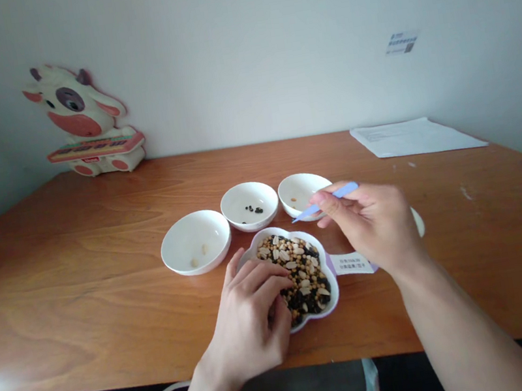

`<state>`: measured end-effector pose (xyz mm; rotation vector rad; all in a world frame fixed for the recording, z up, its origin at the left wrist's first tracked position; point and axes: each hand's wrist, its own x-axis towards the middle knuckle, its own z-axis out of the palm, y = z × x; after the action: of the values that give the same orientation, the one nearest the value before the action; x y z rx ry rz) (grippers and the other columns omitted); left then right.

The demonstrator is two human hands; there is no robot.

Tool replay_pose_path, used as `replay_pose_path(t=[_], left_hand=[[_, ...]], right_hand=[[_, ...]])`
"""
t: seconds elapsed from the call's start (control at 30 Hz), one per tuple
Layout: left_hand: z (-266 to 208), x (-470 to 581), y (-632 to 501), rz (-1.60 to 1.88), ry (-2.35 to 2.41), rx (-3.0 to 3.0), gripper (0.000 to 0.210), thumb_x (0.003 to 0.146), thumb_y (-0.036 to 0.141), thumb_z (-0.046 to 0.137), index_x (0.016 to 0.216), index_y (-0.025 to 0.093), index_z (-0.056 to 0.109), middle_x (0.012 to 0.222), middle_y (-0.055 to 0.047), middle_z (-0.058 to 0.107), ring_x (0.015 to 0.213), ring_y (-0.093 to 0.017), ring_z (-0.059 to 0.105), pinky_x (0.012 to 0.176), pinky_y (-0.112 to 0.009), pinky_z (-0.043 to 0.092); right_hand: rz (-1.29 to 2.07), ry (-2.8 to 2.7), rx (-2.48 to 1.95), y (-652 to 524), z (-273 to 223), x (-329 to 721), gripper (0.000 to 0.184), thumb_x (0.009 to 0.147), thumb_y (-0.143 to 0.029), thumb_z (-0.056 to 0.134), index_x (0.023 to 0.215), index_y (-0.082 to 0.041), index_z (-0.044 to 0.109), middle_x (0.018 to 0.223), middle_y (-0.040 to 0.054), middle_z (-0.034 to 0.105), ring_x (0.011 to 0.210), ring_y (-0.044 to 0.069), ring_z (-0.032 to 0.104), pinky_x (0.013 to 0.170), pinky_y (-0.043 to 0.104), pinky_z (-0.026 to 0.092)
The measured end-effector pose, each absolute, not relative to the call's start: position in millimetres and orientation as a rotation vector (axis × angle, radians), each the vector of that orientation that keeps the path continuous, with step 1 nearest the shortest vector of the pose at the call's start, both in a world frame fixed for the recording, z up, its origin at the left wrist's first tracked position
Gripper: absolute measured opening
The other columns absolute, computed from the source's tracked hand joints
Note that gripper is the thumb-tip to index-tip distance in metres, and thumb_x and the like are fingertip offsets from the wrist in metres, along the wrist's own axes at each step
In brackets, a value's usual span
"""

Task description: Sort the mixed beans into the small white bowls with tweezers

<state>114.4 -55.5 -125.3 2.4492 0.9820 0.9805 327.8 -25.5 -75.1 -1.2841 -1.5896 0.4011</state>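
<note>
My right hand point(376, 220) pinches light blue tweezers point(346, 189), their tip pointing left just in front of the right-hand bowl point(302, 183). A flower-shaped dish point(333, 286) with a labelled handle holds mixed pale, yellow and black seeds or beans point(303, 274). Curled over the dish's left side, my left hand point(252, 309) grips it, with fingertips above the mix. The right-hand bowl has a small tan piece inside. In the middle bowl point(247, 191) lie several black pieces. A few pale pieces are in the left bowl point(189, 243).
Behind my right wrist, a white rounded edge point(418, 222) shows, mostly hidden. Papers point(417, 135) lie at the back right of the wooden table point(84, 303). A cow toy with a keyboard point(86, 127) stands at the back left against the wall.
</note>
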Motion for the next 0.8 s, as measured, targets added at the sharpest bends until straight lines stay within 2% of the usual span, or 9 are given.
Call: replay_pose_path(t=[0.13, 0.33, 0.5, 0.63, 0.8], left_hand=[[-126, 114, -56, 0.988, 0.983, 2.45, 0.026, 0.08, 0.008, 0.049, 0.093, 0.022, 0.067, 0.101, -0.002, 0.07, 0.093, -0.02, 0.063, 0.115, -0.052, 0.024], [-126, 115, -55, 0.989, 0.98, 2.446, 0.026, 0.079, 0.008, 0.049, 0.092, 0.022, 0.067, 0.099, -0.002, 0.07, 0.092, -0.02, 0.063, 0.114, -0.053, 0.024], [-125, 116, -55, 1.011, 0.978, 2.448, 0.027, 0.079, 0.008, 0.047, 0.09, 0.022, 0.067, 0.096, -0.003, 0.07, 0.089, -0.02, 0.063, 0.112, -0.053, 0.028], [-125, 116, -55, 1.042, 0.977, 2.449, 0.027, 0.079, 0.008, 0.046, 0.089, 0.021, 0.067, 0.095, -0.004, 0.07, 0.088, -0.021, 0.063, 0.11, -0.054, 0.031], [-126, 117, -55, 1.046, 0.988, 2.455, 0.026, 0.078, 0.008, 0.047, 0.089, 0.02, 0.067, 0.096, -0.004, 0.07, 0.089, -0.02, 0.063, 0.11, -0.053, 0.032]], right_hand=[[0.363, -1.548, -1.234, -5, -67, 311, 0.035, 0.091, -0.047, 0.058, 0.088, -0.016, 0.073, 0.078, 0.0075, 0.075, 0.062, 0.018, 0.071, 0.056, 0.025, 0.055], [0.452, -1.597, -1.256, 25, -83, 298, 0.041, 0.091, -0.052, 0.056, 0.09, -0.014, 0.073, 0.083, 0.0093, 0.076, 0.065, 0.018, 0.071, 0.061, 0.027, 0.057], [0.554, -1.578, -1.191, 12, -85, 307, 0.032, 0.09, -0.044, 0.061, 0.094, -0.015, 0.074, 0.095, 0.0093, 0.075, 0.076, 0.019, 0.073, 0.067, 0.03, 0.062], [0.657, -1.531, -1.255, -9, -72, 322, 0.023, 0.085, -0.037, 0.069, 0.094, -0.016, 0.075, 0.088, 0.0075, 0.077, 0.075, 0.02, 0.074, 0.065, 0.029, 0.063], [0.636, -1.738, -1.362, -20, -67, 326, 0.013, 0.084, -0.03, 0.069, 0.088, -0.021, 0.077, 0.08, 0.0023, 0.077, 0.069, 0.018, 0.073, 0.058, 0.025, 0.058]])
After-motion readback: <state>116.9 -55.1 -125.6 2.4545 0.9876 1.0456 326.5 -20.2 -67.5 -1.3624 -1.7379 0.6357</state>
